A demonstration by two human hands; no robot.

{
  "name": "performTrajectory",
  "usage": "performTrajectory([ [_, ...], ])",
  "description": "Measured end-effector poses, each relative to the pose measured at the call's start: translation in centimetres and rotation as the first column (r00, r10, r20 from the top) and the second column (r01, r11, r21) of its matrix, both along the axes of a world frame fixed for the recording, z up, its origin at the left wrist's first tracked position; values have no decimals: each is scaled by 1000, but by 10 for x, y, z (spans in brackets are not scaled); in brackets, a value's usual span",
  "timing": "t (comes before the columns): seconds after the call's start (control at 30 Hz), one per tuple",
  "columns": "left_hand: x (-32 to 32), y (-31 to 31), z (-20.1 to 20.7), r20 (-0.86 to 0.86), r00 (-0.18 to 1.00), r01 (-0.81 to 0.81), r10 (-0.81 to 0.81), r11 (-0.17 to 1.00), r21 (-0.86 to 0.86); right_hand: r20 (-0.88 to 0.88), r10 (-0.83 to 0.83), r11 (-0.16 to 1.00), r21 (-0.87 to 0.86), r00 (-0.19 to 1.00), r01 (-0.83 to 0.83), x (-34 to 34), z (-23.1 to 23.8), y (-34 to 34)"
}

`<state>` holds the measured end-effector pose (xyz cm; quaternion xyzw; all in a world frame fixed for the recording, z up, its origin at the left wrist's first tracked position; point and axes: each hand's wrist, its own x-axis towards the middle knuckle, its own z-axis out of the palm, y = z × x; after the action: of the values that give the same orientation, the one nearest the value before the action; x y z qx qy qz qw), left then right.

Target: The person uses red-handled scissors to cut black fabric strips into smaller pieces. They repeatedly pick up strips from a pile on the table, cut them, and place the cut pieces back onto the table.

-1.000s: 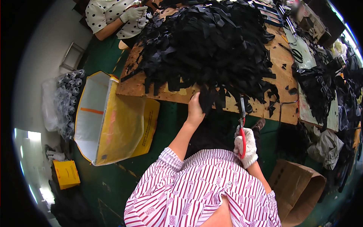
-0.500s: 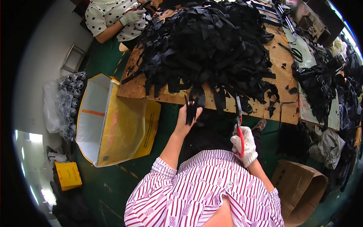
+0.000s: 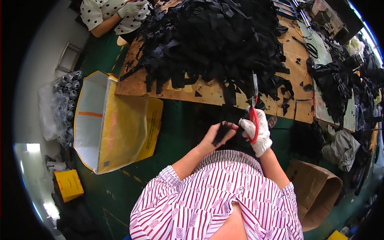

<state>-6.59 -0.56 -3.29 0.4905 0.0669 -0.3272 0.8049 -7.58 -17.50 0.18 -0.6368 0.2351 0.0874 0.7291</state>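
My bare left hand [image 3: 211, 141] is closed round a small bundle of black fabric strips [image 3: 221, 134], in front of my waist and below the table edge. Beside it, my right hand [image 3: 260, 134] wears a white knitted glove and grips red-handled scissors [image 3: 255, 105]. Their blades point away from me over the table's front edge, and look closed. The gloved fingertips come close to the strips in my left hand; whether they touch is too small to tell. Beyond both hands, a big heap of black strips [image 3: 216, 44] covers much of the wooden table [image 3: 184, 95].
A large yellow bin [image 3: 124, 128] with a pale lining stands left of the table. At the lower right sits an open cardboard box [image 3: 314, 188]. Black-handled scissors [image 3: 312, 50] lie on the table's right side. Across at far left works another person in a dotted top [image 3: 100, 16].
My left hand has drawn back from the table edge toward my right hand, bringing the strips. The right hand with the scissors has risen slightly. The view has shifted a little.
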Motion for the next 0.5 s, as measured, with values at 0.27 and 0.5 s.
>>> performTrajectory([
  [0.27, 14, -10, -15, -181, 982, 21, -50, 987, -157, 274, 154, 977, -185, 949, -105, -18, -21, -12],
  [0.5, 22, -14, -33, -305, 950, 3, -61, 983, -186, 353, 484, 853, -394, 801, -342, -42, -13, 1],
])
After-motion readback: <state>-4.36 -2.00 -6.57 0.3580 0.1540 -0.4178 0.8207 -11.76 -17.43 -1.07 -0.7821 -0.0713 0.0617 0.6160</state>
